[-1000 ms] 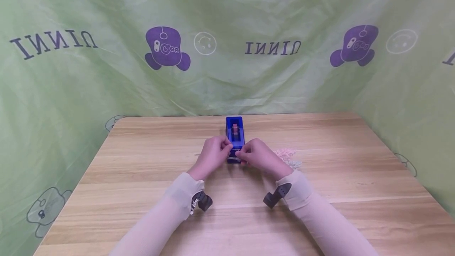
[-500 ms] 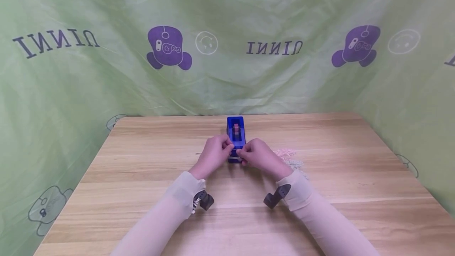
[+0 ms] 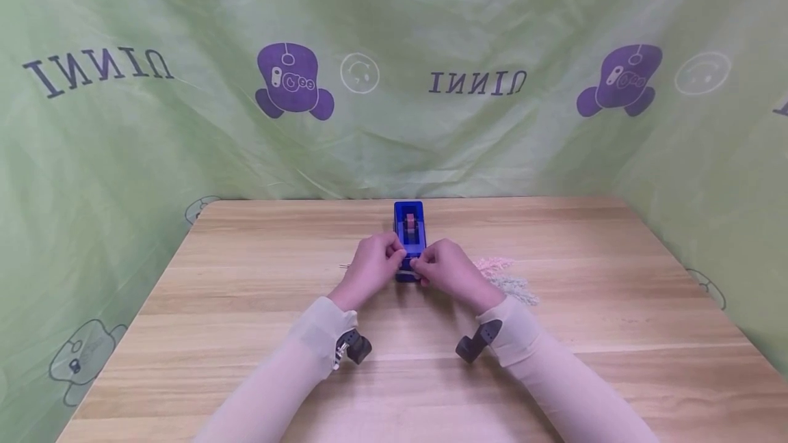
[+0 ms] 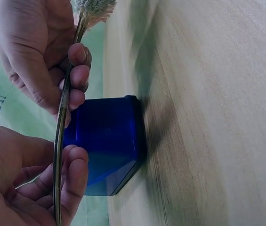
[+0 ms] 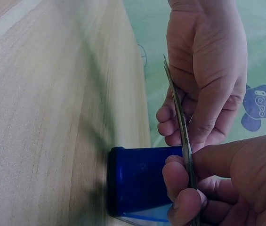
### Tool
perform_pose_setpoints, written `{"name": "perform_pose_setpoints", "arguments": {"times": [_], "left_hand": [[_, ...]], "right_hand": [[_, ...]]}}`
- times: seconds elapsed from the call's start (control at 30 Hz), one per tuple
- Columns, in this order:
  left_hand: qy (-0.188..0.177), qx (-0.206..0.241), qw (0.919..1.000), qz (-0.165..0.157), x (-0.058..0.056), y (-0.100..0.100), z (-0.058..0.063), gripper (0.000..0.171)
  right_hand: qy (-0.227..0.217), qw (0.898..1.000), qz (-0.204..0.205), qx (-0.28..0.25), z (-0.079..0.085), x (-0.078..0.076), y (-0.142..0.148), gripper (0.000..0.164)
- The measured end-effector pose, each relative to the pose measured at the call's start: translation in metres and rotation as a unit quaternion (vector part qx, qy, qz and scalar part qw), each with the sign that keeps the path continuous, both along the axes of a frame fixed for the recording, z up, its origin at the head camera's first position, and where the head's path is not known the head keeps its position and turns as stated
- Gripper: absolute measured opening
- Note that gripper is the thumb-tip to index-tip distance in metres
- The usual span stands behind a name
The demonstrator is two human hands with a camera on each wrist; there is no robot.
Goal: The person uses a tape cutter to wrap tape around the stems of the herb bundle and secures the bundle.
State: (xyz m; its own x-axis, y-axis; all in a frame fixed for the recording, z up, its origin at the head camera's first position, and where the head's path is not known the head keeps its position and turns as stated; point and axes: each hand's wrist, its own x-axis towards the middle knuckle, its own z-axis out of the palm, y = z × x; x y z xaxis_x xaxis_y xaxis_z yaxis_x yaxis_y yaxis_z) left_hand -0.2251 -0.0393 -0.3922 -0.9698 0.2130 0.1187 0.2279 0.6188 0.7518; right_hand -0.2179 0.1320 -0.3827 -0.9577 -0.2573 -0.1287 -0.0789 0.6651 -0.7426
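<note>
In the head view, my left hand (image 3: 372, 264) and right hand (image 3: 451, 271) pinch the thin stems of a fluffy artificial flower bunch between fingers and thumbs. The stems (image 4: 60, 136) run across both hands, which are close together. Beyond my right hand spread the pink flower head (image 3: 492, 265) and the grey flower head (image 3: 516, 288). Bare stem ends (image 5: 167, 68) stick out past my left hand. A shiny pale patch shows on the stems between the hands. Just behind the fingertips stands a blue tape dispenser (image 3: 421, 234); its front is partly hidden by the hands.
The wooden table (image 3: 258, 238) reaches back to a green printed curtain (image 3: 394, 156), which also encloses both sides. A reddish roll (image 3: 410, 222) sits inside the dispenser. Each wrist wears a black camera mount (image 3: 357, 347).
The grey flower head has swung outward and toward the front of the table, so more of it shows. Both hands stay nearly in place, still gripping the stems.
</note>
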Motion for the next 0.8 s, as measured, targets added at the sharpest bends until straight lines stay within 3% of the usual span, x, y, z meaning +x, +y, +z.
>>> {"name": "perform_pose_setpoints", "arguments": {"times": [0.8], "left_hand": [[-0.001, 0.004, 1.0, -0.002, 0.0013, 0.0006, 0.0006, 0.009]], "right_hand": [[0.03, 0.999, 0.018, 0.037, 0.0002, 0.0033, 0.0029, 0.03]]}}
